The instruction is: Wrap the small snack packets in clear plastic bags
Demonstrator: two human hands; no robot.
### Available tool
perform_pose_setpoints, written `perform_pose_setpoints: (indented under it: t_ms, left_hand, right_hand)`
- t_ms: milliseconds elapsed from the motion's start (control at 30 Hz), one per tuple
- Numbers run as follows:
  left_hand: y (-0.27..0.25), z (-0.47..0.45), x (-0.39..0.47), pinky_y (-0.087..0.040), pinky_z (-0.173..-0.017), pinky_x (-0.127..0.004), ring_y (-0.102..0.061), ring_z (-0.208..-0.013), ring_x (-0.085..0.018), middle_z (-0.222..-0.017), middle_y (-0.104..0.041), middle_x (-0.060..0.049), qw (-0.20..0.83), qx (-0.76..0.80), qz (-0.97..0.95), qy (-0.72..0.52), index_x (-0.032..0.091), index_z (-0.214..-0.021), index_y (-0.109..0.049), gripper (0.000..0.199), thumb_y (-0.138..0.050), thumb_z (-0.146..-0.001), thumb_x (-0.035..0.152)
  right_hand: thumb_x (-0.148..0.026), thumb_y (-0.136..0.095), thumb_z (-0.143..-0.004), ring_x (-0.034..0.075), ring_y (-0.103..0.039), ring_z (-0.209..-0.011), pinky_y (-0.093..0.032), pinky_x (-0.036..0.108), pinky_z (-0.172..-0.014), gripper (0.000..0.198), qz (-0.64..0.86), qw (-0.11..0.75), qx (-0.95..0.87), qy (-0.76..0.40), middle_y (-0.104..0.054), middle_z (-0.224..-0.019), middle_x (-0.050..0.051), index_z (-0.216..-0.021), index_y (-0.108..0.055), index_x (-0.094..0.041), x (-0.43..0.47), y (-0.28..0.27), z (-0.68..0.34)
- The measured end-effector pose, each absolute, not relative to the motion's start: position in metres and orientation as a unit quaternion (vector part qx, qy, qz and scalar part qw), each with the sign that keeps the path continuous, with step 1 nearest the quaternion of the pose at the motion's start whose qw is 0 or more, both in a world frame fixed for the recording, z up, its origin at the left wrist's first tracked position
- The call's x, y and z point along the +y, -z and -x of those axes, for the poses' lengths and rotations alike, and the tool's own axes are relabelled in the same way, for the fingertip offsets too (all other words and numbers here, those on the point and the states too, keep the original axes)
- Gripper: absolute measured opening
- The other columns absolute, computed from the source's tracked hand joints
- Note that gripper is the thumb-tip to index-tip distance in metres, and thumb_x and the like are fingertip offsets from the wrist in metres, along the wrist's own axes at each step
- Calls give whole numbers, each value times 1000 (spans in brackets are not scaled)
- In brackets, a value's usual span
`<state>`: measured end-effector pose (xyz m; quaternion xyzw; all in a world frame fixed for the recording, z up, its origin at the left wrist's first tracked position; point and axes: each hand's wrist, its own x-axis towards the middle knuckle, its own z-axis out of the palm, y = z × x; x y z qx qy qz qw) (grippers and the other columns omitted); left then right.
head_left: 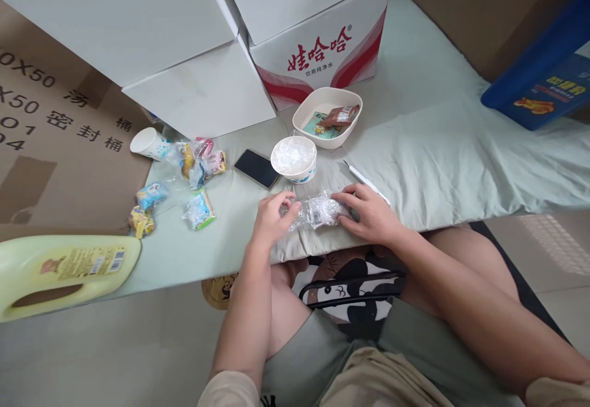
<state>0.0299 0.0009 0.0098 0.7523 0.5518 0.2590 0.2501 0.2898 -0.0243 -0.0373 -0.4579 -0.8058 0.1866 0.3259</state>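
Observation:
A small bubble-wrapped package with a barcode showing through lies at the table's front edge, between my hands. My left hand has curled fingers and holds the loose left end of the wrap between thumb and fingers. From the other side, my right hand grips the right end, fingers above and thumb below. What is inside the wrap cannot be made out. Just behind it stands a paper cup filled with crumpled clear plastic. A white pen-like tool with a thin tip lies beyond my right hand.
Left of the cup lies a phone. A cream bowl holds packets. Several wrapped snacks and a tipped paper cup lie left, near a yellow jug. White boxes stand behind; a blue container is right.

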Motion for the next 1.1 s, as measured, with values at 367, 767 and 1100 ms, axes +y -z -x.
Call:
perform_pose_setpoints:
  t_ms: [367,767,1100]
  left_hand:
    - [4,-18,5,-54,-99,-45,-68,-108,-25,-115,-72,-11,292,495,-762,-298,19,-88,-76,17,-69,-84,33]
    - [-27,-37,-19,-29,-118,-58,-72,-93,-24,-75,-76,3,187,459,-805,-328,24,-69,-62,18,-54,-73,9]
    - [-35,-47,-28,-51,-86,-42,-70,-71,-20,-79,-77,-1,289,377,-814,-334,23,-69,-53,16,-49,-73,9]
  right_hand:
    - [-30,-61,-89,29,-61,-102,-54,48,-90,40,468,330,-799,-184,-61,-114,12,-128,-62,-25,-25,40,-287]
    - [-33,-59,-90,34,-49,-136,-44,58,-107,55,411,351,-815,-208,-54,-146,15,-144,-47,-25,-29,37,-283]
    - [0,-46,-82,30,-46,-140,-45,54,-104,67,441,339,-819,-139,-46,-154,7,-138,-57,-35,-29,42,-272]
